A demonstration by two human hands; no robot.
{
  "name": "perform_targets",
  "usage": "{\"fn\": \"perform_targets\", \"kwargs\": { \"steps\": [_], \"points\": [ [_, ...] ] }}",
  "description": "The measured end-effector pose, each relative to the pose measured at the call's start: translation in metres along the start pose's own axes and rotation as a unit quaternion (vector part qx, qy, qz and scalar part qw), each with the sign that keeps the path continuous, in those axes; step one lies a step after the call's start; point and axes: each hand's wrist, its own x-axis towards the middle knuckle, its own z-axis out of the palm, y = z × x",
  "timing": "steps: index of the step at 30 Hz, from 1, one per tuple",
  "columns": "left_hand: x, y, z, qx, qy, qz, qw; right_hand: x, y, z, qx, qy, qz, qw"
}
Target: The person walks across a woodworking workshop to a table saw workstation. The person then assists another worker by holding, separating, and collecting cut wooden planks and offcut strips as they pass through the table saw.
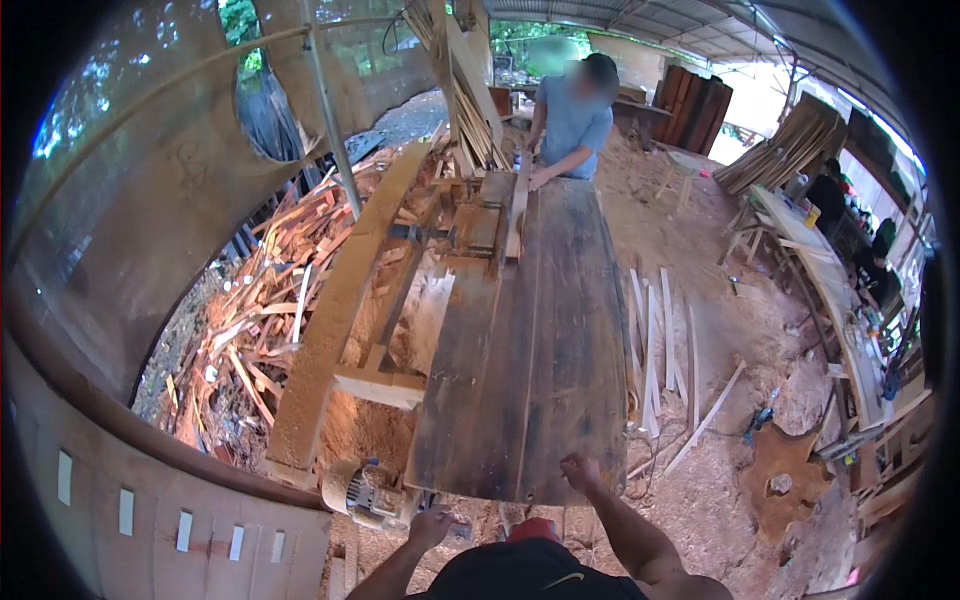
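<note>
My left hand (431, 526) is at the near left corner of the dark wooden table (530, 400), close to a motor (365, 492); its fingers are too small to make out. Over the table's near right edge is my right hand (578, 470), its fingers curled in, and no object shows in it. At the table's far end a co-worker in a blue shirt (575, 125) has their hands on a narrow board (518, 205), beside the machine's wooden frame (477, 228).
A long thick beam (345, 310) runs along the left, with a heap of wood offcuts (265, 320) beyond it. Thin strips (668, 335) lie on the sawdust floor at right, near a slab of wood (785, 480). A long workbench (825, 270) stands farther right.
</note>
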Motion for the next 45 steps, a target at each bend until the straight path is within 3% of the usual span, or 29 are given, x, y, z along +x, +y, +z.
{"fn": "perform_targets", "kwargs": {
  "steps": [2, 5, 11, 14, 17, 20, 23, 26, 29, 32, 38, 41, 45],
  "points": [
    [0.031, 0.003, 0.004, 0.053, 0.016, 0.040, 0.998, 0.017, 0.007, -0.004, -0.012, -0.011, -0.008, 1.000],
    [0.065, 0.048, -0.007, 0.039, 0.009, 0.035, 0.999, 0.049, 0.042, 0.010, -0.010, -0.017, 0.030, 0.999],
    [0.149, 0.107, -0.020, -0.023, 0.025, 0.082, 0.996, 0.067, 0.029, 0.000, 0.030, -0.038, 0.033, 0.998],
    [0.200, 0.133, -0.029, 0.117, 0.011, 0.047, 0.992, 0.052, -0.039, -0.040, 0.032, -0.082, 0.093, 0.992],
    [0.235, 0.172, -0.029, 0.041, 0.037, 0.098, 0.994, 0.058, -0.039, -0.035, 0.055, -0.087, 0.122, 0.987],
    [0.281, 0.190, -0.024, 0.131, 0.075, 0.160, 0.976, 0.073, 0.009, 0.000, 0.067, -0.060, 0.081, 0.993],
    [0.301, 0.238, -0.027, 0.186, 0.076, 0.147, 0.969, 0.073, 0.009, 0.001, 0.028, -0.053, 0.062, 0.996],
    [0.335, 0.244, -0.015, 0.138, 0.064, 0.156, 0.976, 0.069, -0.001, -0.002, 0.046, -0.042, 0.063, 0.996],
    [0.370, 0.242, -0.006, 0.193, 0.076, 0.191, 0.959, 0.066, 0.001, 0.004, 0.082, -0.051, 0.076, 0.992],
    [0.387, 0.255, -0.005, 0.189, 0.056, 0.149, 0.969, 0.061, -0.005, -0.003, 0.068, -0.045, 0.028, 0.996],
    [0.426, 0.266, 0.001, 0.247, 0.080, 0.174, 0.950, 0.052, -0.014, -0.005, 0.056, -0.086, 0.059, 0.993],
    [0.441, 0.281, 0.001, 0.285, 0.075, 0.141, 0.945, 0.045, -0.035, -0.016, 0.075, -0.083, 0.072, 0.991],
    [0.461, 0.290, 0.007, 0.298, 0.100, 0.170, 0.934, 0.041, -0.011, 0.001, 0.120, -0.094, 0.043, 0.987]
  ]
}}
